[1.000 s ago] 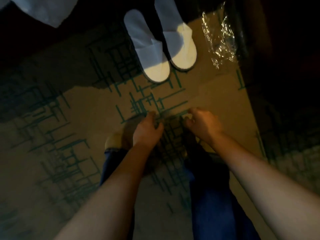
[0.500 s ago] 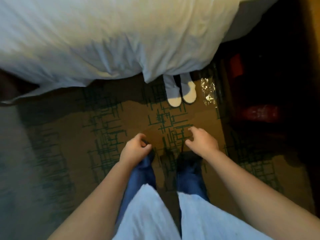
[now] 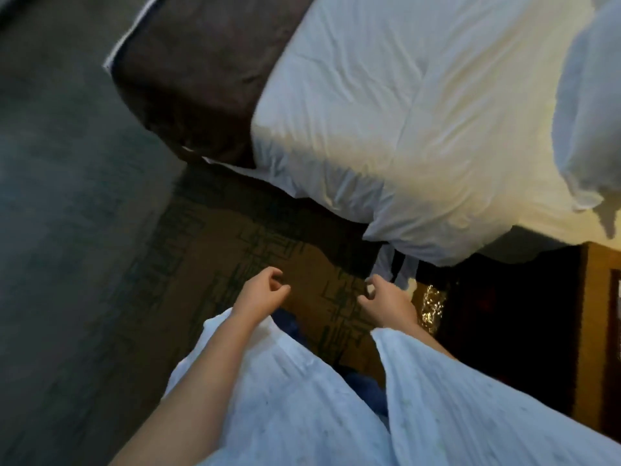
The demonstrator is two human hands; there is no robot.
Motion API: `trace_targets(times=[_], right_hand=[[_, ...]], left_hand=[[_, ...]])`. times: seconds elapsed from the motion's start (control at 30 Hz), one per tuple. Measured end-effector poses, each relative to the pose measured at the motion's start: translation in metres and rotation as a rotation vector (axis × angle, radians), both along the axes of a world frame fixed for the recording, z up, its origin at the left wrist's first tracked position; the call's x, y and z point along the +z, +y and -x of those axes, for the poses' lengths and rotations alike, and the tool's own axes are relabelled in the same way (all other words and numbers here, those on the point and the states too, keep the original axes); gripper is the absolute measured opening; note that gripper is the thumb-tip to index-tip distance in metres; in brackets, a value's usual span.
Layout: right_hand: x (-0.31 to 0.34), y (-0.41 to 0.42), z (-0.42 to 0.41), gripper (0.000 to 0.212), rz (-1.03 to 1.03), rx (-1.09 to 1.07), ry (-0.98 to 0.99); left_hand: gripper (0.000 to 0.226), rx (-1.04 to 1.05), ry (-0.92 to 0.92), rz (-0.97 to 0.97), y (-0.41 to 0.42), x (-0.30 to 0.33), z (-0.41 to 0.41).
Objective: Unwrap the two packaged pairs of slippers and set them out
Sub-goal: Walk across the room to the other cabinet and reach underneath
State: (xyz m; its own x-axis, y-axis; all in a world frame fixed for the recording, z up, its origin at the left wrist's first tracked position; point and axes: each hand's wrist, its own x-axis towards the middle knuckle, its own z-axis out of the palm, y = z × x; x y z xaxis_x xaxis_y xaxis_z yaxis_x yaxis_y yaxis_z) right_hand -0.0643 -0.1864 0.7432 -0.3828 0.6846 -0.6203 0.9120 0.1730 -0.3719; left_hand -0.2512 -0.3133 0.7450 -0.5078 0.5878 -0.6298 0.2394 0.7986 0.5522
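A white pair of slippers (image 3: 406, 275) lies on the patterned carpet at the bed's edge, mostly hidden by the hanging duvet and my right hand. A crumpled clear plastic wrapper (image 3: 431, 306) glints on the floor just right of them. My left hand (image 3: 261, 295) hovers over the carpet with fingers loosely curled and nothing in it. My right hand (image 3: 386, 306) is held the same way, empty, just in front of the slippers. No second pair of slippers is in view.
A bed with a white duvet (image 3: 403, 129) and a brown runner (image 3: 201, 79) fills the top. A pillow (image 3: 591, 112) is at the far right. A wooden cabinet (image 3: 598, 331) stands on the right. Grey carpet (image 3: 67, 230) spreads left.
The view has risen and swung left, from close over the slippers to high above the bed. Both hands have lifted away from my feet and stay empty.
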Motion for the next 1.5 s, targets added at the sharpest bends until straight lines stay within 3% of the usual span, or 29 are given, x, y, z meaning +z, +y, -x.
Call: trace_targets(times=[0.23, 0.5, 0.63, 0.93, 1.17, 1.33, 1.5], right_hand=[[0.01, -0.045, 0.044, 0.036, -0.021, 0.418, -0.082], [0.001, -0.085, 0.113, 0.034, -0.005, 0.545, -0.161], [-0.004, -0.117, 0.169, 0.041, 0.047, 0.485, -0.188], [0.003, -0.147, 0.291, 0.041, 0.021, 0.321, -0.165], [-0.015, -0.132, 0.448, 0.039, 0.02, 0.404, -0.138], [-0.019, -0.11, 0.601, 0.046, 0.037, 0.533, -0.093], [0.007, -0.079, 0.756, 0.045, 0.054, 0.628, 0.038]], left_hand=[[0.037, 0.3, -0.025, -0.032, -0.102, -0.001, 0.011], [0.031, 0.518, -0.149, 0.018, -0.197, -0.037, 0.057], [0.03, 0.512, -0.18, 0.065, -0.24, -0.04, 0.125], [0.03, 0.581, -0.046, -0.011, -0.269, -0.005, 0.306], [0.029, 0.703, -0.042, -0.083, -0.253, -0.015, 0.432], [0.032, 0.711, -0.127, 0.024, -0.265, -0.021, 0.519], [0.032, 0.902, -0.056, 0.067, -0.278, -0.019, 0.628]])
